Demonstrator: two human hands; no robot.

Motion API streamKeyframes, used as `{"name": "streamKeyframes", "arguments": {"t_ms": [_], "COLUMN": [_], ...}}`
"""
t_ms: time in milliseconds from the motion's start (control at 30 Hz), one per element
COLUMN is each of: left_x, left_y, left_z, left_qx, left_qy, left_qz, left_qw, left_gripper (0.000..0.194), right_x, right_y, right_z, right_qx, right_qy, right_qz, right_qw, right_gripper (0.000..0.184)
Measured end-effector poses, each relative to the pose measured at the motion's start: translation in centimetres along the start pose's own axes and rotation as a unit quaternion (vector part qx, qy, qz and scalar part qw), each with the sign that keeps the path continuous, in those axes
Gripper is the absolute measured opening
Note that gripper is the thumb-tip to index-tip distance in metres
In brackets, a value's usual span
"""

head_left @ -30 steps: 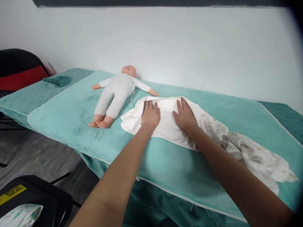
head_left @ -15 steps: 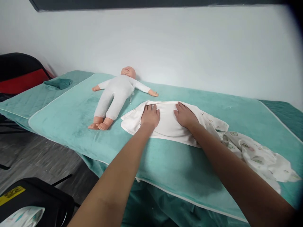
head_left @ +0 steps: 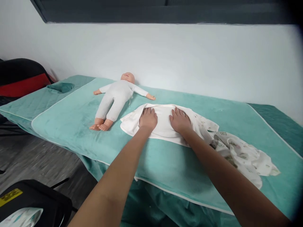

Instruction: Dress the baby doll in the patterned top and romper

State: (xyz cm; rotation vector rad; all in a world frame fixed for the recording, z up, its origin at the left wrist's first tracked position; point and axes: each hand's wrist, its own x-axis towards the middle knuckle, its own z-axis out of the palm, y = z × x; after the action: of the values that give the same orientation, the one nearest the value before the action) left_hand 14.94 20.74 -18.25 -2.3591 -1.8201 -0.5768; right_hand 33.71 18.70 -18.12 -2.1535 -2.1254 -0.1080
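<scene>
A white baby garment (head_left: pixel 163 121) lies spread on the green bed cover, its front folded open so the plain inside shows. My left hand (head_left: pixel 148 119) rests flat on the garment's left part, fingers stretched out and fingertips near its far fold. On the right part lies my right hand (head_left: pixel 180 120), also flat with fingers apart, partly under the turned-back edge. Neither hand grips the fabric. Beyond my left hand a baby doll (head_left: pixel 115 96) in a white bodysuit is on its back, arms spread, head toward the wall. Crumpled printed cloth (head_left: pixel 243 153) lies beside my right forearm.
The green bed cover (head_left: pixel 71 123) has white piping and hangs over the front edge. A white wall (head_left: pixel 165 60) stands behind the bed. At lower left is a black chair (head_left: pixel 47 198) with printed cloth on it; a black and red chair (head_left: pixel 23 78) stands at far left.
The camera view has tilted up slightly, so more of the dark panel on the wall shows. Both hands stay flat on the garment, with only slight shifts. The doll has not moved.
</scene>
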Motion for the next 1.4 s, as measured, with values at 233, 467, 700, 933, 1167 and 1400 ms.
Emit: {"name": "streamKeyframes", "arguments": {"t_ms": [233, 467, 700, 933, 1167, 1400], "left_x": [-0.5, -0.4, 1.9, 5.5, 5.7, 4.7], "left_y": [-0.1, 0.0, -0.3, -1.2, -1.3, -0.2], "left_z": [0.1, -0.6, -1.3, -0.8, 0.0, -0.6], "left_qx": [0.007, 0.018, 0.018, 0.004, -0.013, 0.043], "left_qy": [0.01, -0.019, -0.114, -0.162, -0.154, -0.128], "left_qz": [0.035, 0.091, 0.089, 0.031, 0.029, 0.007], "left_qw": [0.999, 0.996, 0.989, 0.986, 0.988, 0.991], "left_gripper": [0.05, 0.052, 0.057, 0.061, 0.061, 0.059], "right_x": [-0.6, -1.5, -0.4, 3.0, 4.0, 3.5], "right_y": [-0.3, -0.4, -0.6, -2.1, -2.5, -2.4], "right_z": [-0.1, 0.3, 0.2, 0.0, 0.3, 0.5], "right_qx": [-0.003, -0.004, 0.018, 0.047, 0.064, 0.062], "right_qy": [0.011, 0.016, -0.017, -0.032, -0.017, -0.005], "right_qz": [-0.022, -0.084, -0.074, 0.017, 0.033, 0.027], "right_qw": [1.0, 0.996, 0.997, 0.998, 0.997, 0.998], "right_gripper": [0.061, 0.063, 0.066, 0.074, 0.075, 0.074]}}
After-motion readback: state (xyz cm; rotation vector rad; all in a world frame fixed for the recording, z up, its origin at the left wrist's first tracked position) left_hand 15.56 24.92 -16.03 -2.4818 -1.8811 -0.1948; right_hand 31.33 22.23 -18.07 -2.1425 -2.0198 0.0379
